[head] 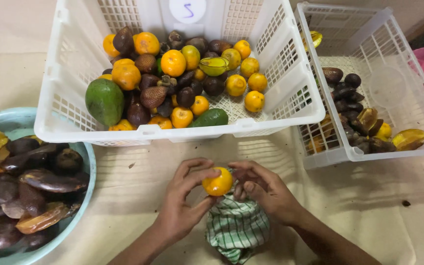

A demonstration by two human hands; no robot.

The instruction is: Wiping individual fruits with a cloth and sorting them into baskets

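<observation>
A small orange citrus fruit (pixel 218 182) sat between the two hands, low in the middle of the view, just above a green-and-white checked cloth (pixel 236 226). The left hand (pixel 185 196) cupped it from its own side, thumb under and fingers curled over the top, closed on the fruit. The right hand (pixel 263 189) met it from the other side, fingertips touching the fruit and the bunched cloth; whether it truly gripped could not be told. The fruit was round, with no long axis. Beyond it stood a white basket (pixel 69 73) of mixed fruit, a second basket (pixel 398 29) to the right, and a teal bowl (pixel 82 206) to the left.
</observation>
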